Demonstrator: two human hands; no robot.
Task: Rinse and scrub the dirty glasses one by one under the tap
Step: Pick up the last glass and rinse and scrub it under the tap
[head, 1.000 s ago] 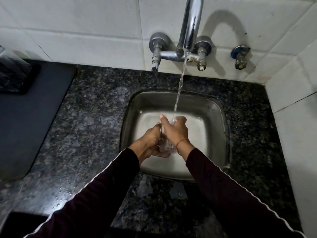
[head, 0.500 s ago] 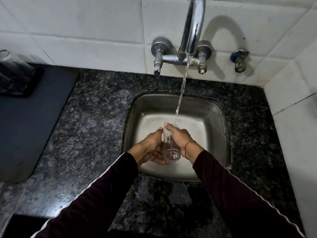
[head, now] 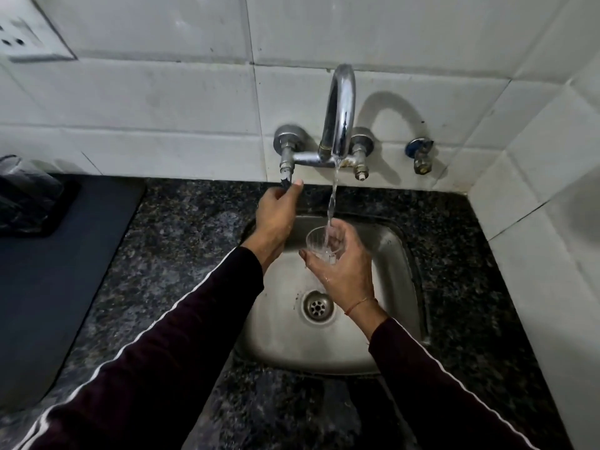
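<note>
Your right hand (head: 344,264) holds the clear glass (head: 321,243), fingers and thumb curled round its wall, mouth up and tilted slightly toward you. The glass sits above the sink (head: 399,254), well clear of its floor, directly under the tap spout (head: 339,108). The water stream (head: 331,196) falls from the spout into the open mouth of the glass and splashes inside it. A thin red thread (head: 360,302) circles your right wrist.

Your left hand (head: 276,212) is raised to the left tap handle (head: 285,181), thumb and fingertips pinched on its dark lower end. Your left forearm crosses the sink's left rim.

The drain (head: 317,307) lies exposed on the sink floor, below and toward you from the glass. The sink is set in a dark speckled granite counter (head: 181,254), which shows wet patches. A second valve (head: 420,155) projects from the white tiled wall (head: 162,92) to the right of the tap. A dark mat (head: 48,287) covers the counter at left, with more clear glasses (head: 22,177) standing at its far corner; their count cannot be told. A wall socket (head: 22,34) sits at upper left.
</note>
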